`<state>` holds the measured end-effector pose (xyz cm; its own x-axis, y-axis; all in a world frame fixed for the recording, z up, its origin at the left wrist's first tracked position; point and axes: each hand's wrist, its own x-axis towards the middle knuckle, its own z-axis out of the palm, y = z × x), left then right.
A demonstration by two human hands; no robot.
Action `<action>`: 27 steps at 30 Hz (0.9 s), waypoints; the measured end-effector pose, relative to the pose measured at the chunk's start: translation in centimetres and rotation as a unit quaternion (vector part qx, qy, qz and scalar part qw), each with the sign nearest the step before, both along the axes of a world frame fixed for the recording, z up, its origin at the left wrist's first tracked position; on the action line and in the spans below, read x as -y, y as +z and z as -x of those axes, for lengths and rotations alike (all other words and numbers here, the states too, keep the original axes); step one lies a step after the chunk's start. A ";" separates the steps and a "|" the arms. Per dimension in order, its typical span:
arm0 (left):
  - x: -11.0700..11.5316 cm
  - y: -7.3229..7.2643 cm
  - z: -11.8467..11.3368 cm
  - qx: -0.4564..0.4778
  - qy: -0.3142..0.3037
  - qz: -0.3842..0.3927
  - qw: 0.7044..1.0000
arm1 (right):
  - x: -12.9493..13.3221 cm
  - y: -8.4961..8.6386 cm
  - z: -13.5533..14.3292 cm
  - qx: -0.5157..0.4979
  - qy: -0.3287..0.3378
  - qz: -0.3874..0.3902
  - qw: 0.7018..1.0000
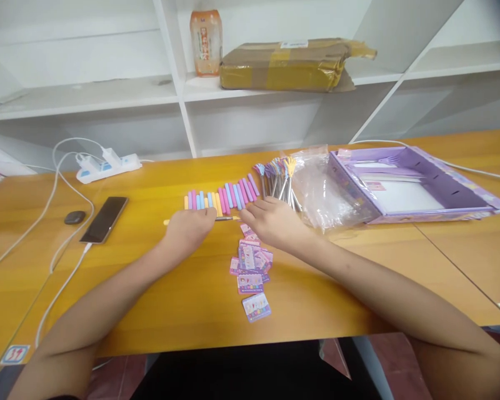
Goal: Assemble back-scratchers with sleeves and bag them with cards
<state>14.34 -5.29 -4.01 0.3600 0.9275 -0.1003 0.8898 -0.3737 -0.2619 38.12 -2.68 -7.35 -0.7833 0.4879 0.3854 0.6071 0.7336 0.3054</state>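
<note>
Resting the left hand point(188, 229) palm down over a thin yellow-tipped stick point(227, 218) on the bench point(150, 289), fingers' closure hidden; hovering the right hand point(269, 222), fingers loosely apart, beside it. Risking nudging the pastel caps row point(223, 198) or scattering the small cards point(250, 266).

Bare surface point(183, 300) lies open at seven o'clock. At twelve o'clock the row of coloured tubes point(223, 197) blocks the way; at one, the metal picks point(280, 178) and plastic bag point(320, 194); at six, the small cards point(252, 269); at nine, the phone point(105, 219).
</note>
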 end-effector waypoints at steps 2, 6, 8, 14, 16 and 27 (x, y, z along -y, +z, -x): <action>0.0 -0.2 0.2 0.000 -0.010 0.001 1.000 | -0.1 -0.5 -0.3 0.002 -0.012 0.016 1.000; -0.2 -0.5 0.4 -0.002 -0.028 0.008 1.000 | -0.4 -0.9 -0.3 0.009 -0.035 0.037 0.999; -0.3 -0.5 0.4 -0.004 -0.025 0.015 1.000 | -0.4 -0.9 -0.3 0.005 -0.024 0.033 0.999; -0.7 -0.6 0.7 0.004 -0.009 0.027 1.000 | -0.2 -0.7 -1.5 -0.012 0.014 -0.008 1.000; -1.1 -0.6 1.5 0.002 0.001 0.013 1.000 | -0.4 -0.4 -2.8 -0.015 0.008 -0.018 1.000; -0.7 -0.1 16.5 -0.078 0.027 -0.179 0.980 | -1.1 -0.1 -22.9 -0.058 -0.204 -0.052 0.976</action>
